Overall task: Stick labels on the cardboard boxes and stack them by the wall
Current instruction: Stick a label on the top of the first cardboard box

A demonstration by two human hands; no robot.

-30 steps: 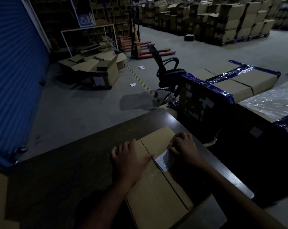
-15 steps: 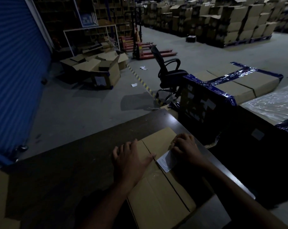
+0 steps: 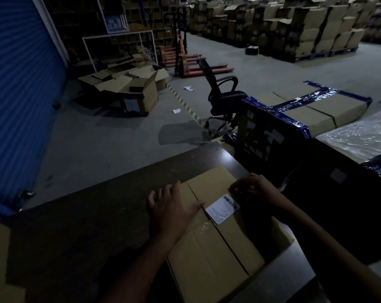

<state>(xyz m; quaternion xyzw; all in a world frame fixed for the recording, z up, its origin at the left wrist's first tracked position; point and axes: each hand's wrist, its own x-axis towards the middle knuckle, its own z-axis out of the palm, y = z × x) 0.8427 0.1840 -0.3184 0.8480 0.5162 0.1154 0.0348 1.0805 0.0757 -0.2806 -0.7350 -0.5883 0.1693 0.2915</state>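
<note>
Plausibly the label (image 3: 222, 208) creases if the right hand (image 3: 254, 189), fingers curled at its edge, drags while the spread-fingered left hand (image 3: 171, 206) steadies the box (image 3: 209, 248).

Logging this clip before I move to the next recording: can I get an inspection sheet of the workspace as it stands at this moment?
Surface: dark table, with the box lying on its right part.
Job's things: cardboard box, flaps closed; white printed label lies on its top beside the centre seam.
Clutter: nothing seen on the table.
Hands: left hand rests flat on the box, fingers straight; right hand presses at the label's far corner, fingers bent.
Cables: nothing seen.
Surroundings: blue roller door on the left, office chair, open boxes on the floor, red pallet jack, blue-taped box, stacked boxes behind.
</note>
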